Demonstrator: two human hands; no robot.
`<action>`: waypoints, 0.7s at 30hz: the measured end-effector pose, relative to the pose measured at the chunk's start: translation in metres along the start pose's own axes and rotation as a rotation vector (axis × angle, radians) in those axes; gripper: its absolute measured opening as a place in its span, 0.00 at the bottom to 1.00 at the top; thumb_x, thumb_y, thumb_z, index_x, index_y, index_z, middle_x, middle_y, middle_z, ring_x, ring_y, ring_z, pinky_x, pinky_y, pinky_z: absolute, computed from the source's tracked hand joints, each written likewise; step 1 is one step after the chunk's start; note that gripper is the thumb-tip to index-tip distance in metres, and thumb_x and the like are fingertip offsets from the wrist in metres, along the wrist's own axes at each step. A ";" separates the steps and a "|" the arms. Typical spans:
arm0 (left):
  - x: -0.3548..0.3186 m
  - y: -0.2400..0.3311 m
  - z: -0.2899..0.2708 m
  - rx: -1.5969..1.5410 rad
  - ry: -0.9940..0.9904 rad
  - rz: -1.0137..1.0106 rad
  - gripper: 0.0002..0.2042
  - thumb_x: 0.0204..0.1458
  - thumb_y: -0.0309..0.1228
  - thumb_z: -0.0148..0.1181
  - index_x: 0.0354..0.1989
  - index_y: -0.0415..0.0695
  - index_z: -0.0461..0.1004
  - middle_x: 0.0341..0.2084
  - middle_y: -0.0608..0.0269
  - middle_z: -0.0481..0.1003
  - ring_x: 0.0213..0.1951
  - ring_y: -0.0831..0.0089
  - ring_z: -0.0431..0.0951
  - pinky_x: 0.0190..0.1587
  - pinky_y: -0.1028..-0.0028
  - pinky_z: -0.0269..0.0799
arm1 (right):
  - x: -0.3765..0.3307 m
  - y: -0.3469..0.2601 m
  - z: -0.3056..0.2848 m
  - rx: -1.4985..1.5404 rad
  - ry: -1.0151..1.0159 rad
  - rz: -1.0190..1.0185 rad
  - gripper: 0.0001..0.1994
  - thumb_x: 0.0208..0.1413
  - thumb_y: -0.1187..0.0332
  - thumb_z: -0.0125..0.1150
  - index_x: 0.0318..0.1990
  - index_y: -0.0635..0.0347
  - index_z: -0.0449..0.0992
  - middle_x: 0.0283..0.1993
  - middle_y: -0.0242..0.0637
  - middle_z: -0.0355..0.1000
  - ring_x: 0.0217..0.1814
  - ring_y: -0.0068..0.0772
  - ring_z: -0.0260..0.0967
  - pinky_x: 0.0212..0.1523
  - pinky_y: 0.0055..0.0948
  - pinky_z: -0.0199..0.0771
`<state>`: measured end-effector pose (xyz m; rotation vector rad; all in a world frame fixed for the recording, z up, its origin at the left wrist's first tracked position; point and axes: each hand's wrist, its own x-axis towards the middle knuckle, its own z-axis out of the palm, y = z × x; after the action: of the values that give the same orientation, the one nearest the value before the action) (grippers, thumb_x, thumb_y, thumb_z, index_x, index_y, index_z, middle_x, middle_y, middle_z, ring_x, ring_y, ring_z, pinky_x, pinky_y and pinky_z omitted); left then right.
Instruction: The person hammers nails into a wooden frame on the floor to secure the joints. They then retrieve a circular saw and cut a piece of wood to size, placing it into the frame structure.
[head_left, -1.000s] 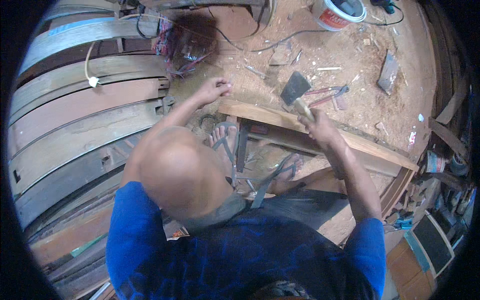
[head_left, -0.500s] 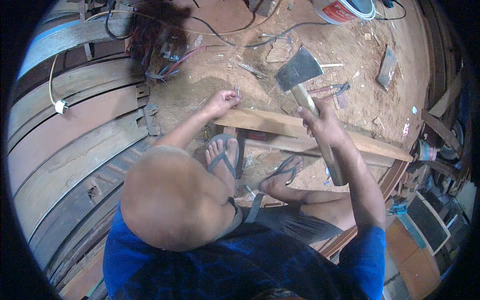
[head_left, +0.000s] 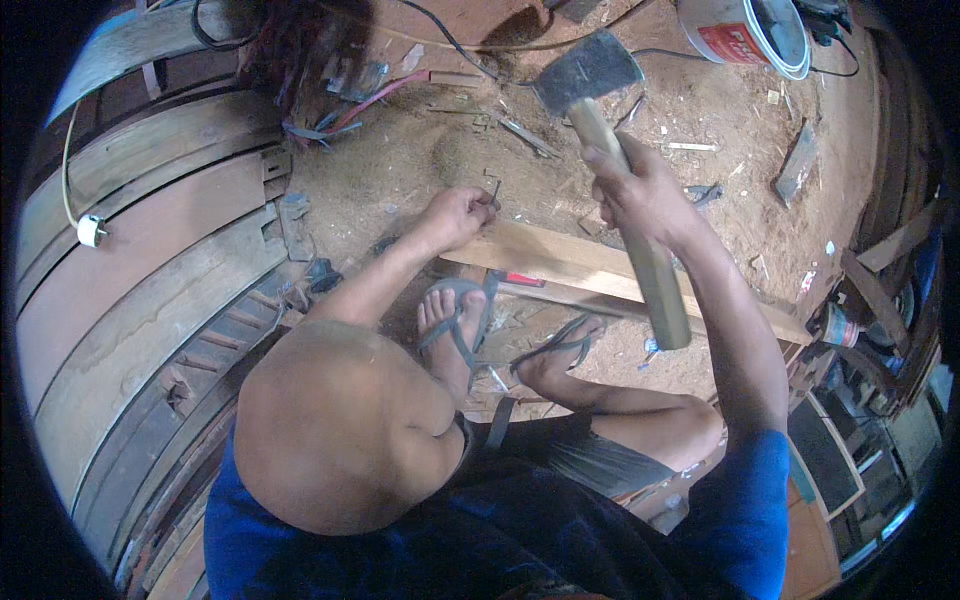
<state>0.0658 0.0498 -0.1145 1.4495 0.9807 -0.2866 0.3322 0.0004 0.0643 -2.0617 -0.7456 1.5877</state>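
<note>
A hatchet (head_left: 590, 75) with a broad, dark metal head and a pale wooden handle is raised in my right hand (head_left: 648, 195), whose fingers wrap round the handle. Its head hangs over the floor beyond a long light-brown board (head_left: 570, 258). At the board's left end, my left hand (head_left: 458, 220) pinches a thin nail (head_left: 496, 188) that stands roughly upright. Whether the nail's tip touches the wood is hidden by my fingers. My two feet in flip-flops lie on the near side of the board.
Wood planks (head_left: 130, 260) are stacked along the left. A white bucket (head_left: 745, 45) stands at the far right, with a loose wood block (head_left: 797, 160) nearer. Cables (head_left: 445, 38) cross the sawdust-covered floor at the back. A white plug (head_left: 90, 231) hangs over the planks.
The hatchet has swung up and away from me, its head now farther from the board. My left hand still pinches the nail at the board's end. The whole view has shifted slightly.
</note>
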 end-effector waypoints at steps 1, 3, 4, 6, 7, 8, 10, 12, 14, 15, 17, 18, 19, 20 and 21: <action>0.001 0.000 0.001 0.037 0.017 0.034 0.12 0.55 0.37 0.60 0.40 0.41 0.80 0.31 0.55 0.82 0.34 0.68 0.82 0.40 0.68 0.74 | 0.008 0.003 0.010 0.010 0.065 0.020 0.26 0.61 0.53 0.57 0.53 0.72 0.68 0.26 0.39 0.71 0.22 0.28 0.70 0.23 0.31 0.72; -0.001 -0.004 0.000 0.028 0.016 0.054 0.12 0.55 0.37 0.60 0.39 0.41 0.80 0.31 0.54 0.82 0.34 0.66 0.82 0.40 0.67 0.74 | 0.019 0.000 0.026 -0.206 -0.204 0.165 0.25 0.61 0.53 0.57 0.53 0.68 0.67 0.28 0.36 0.70 0.24 0.25 0.69 0.24 0.28 0.70; 0.001 -0.006 0.000 -0.022 -0.015 0.056 0.12 0.55 0.37 0.60 0.39 0.41 0.80 0.31 0.54 0.81 0.34 0.65 0.82 0.40 0.66 0.74 | 0.023 0.001 0.027 -0.318 -0.329 0.239 0.24 0.61 0.53 0.58 0.53 0.66 0.67 0.29 0.34 0.69 0.25 0.24 0.68 0.25 0.27 0.70; 0.004 -0.008 0.005 -0.067 -0.056 0.075 0.12 0.55 0.37 0.59 0.38 0.41 0.80 0.32 0.53 0.81 0.34 0.63 0.82 0.40 0.65 0.74 | 0.031 0.021 0.025 -0.210 -0.425 0.346 0.25 0.60 0.54 0.58 0.54 0.67 0.67 0.29 0.34 0.70 0.25 0.24 0.68 0.25 0.27 0.70; 0.001 -0.010 0.004 -0.055 -0.041 0.088 0.12 0.55 0.37 0.59 0.37 0.41 0.80 0.32 0.52 0.81 0.35 0.63 0.82 0.40 0.64 0.74 | 0.035 0.021 0.025 -0.159 -0.483 0.385 0.25 0.60 0.54 0.58 0.54 0.67 0.67 0.29 0.35 0.70 0.26 0.24 0.69 0.25 0.28 0.70; 0.000 -0.012 0.003 -0.044 -0.027 0.102 0.12 0.55 0.36 0.59 0.37 0.40 0.80 0.32 0.52 0.81 0.35 0.62 0.82 0.40 0.64 0.74 | 0.034 0.019 0.021 -0.156 -0.370 0.322 0.26 0.60 0.54 0.58 0.55 0.68 0.66 0.29 0.35 0.70 0.26 0.24 0.69 0.25 0.28 0.71; 0.003 -0.013 0.001 -0.029 0.008 0.110 0.12 0.55 0.37 0.59 0.37 0.41 0.80 0.32 0.51 0.81 0.35 0.61 0.82 0.40 0.64 0.74 | 0.021 0.006 0.010 -0.146 -0.145 0.200 0.27 0.60 0.53 0.58 0.55 0.70 0.65 0.29 0.35 0.70 0.25 0.24 0.69 0.25 0.28 0.71; -0.004 -0.009 0.000 -0.018 0.021 0.105 0.12 0.54 0.37 0.60 0.37 0.41 0.80 0.31 0.51 0.81 0.36 0.60 0.82 0.41 0.63 0.75 | 0.018 -0.011 0.013 -0.174 0.032 0.152 0.27 0.61 0.53 0.57 0.54 0.71 0.64 0.28 0.36 0.70 0.24 0.24 0.68 0.25 0.28 0.72; -0.006 0.006 -0.005 0.002 0.009 0.124 0.12 0.54 0.37 0.60 0.38 0.42 0.80 0.31 0.50 0.81 0.35 0.58 0.82 0.41 0.63 0.75 | 0.025 -0.018 0.011 -0.177 0.119 0.044 0.28 0.61 0.52 0.57 0.55 0.70 0.64 0.29 0.36 0.70 0.24 0.24 0.67 0.24 0.28 0.71; -0.003 0.002 -0.002 -0.010 0.000 0.121 0.12 0.55 0.37 0.60 0.38 0.42 0.80 0.32 0.50 0.81 0.36 0.58 0.82 0.42 0.63 0.75 | 0.039 0.014 0.021 -0.238 0.146 -0.036 0.26 0.61 0.53 0.57 0.53 0.70 0.65 0.27 0.35 0.70 0.23 0.23 0.67 0.24 0.28 0.71; 0.001 -0.006 0.002 -0.035 -0.014 0.113 0.12 0.55 0.38 0.60 0.39 0.42 0.80 0.33 0.48 0.80 0.38 0.57 0.82 0.43 0.64 0.74 | 0.037 0.020 0.027 -0.246 -0.289 0.185 0.25 0.61 0.54 0.57 0.52 0.70 0.66 0.26 0.33 0.69 0.23 0.23 0.67 0.23 0.27 0.70; 0.001 -0.012 0.004 -0.008 -0.033 0.100 0.13 0.55 0.38 0.59 0.40 0.42 0.80 0.34 0.49 0.80 0.38 0.59 0.81 0.44 0.64 0.74 | 0.035 0.021 0.027 -0.245 -0.505 0.297 0.24 0.62 0.54 0.56 0.52 0.69 0.67 0.26 0.33 0.69 0.22 0.23 0.67 0.23 0.27 0.70; -0.003 -0.013 0.002 0.016 -0.041 0.082 0.13 0.55 0.38 0.59 0.40 0.41 0.80 0.35 0.50 0.80 0.39 0.61 0.81 0.45 0.65 0.73 | 0.035 0.017 0.024 -0.263 -0.454 0.304 0.23 0.62 0.55 0.56 0.51 0.69 0.67 0.26 0.33 0.69 0.22 0.23 0.66 0.22 0.28 0.70; -0.004 -0.015 -0.001 0.038 -0.049 0.064 0.14 0.55 0.39 0.59 0.41 0.40 0.79 0.36 0.51 0.80 0.40 0.63 0.81 0.46 0.66 0.73 | 0.032 0.012 0.019 -0.281 -0.404 0.311 0.22 0.62 0.55 0.56 0.50 0.69 0.67 0.26 0.32 0.69 0.22 0.23 0.66 0.22 0.28 0.70; -0.002 -0.017 -0.004 -0.074 -0.009 0.039 0.14 0.55 0.39 0.59 0.41 0.40 0.79 0.36 0.52 0.80 0.41 0.64 0.80 0.47 0.67 0.72 | 0.031 0.005 0.014 -0.299 -0.356 0.318 0.22 0.62 0.55 0.56 0.49 0.69 0.68 0.25 0.32 0.69 0.22 0.23 0.66 0.22 0.28 0.70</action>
<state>0.0514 0.0505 -0.1241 1.3974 0.9452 -0.2267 0.3260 0.0171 0.0346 -2.2177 -0.8509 2.1757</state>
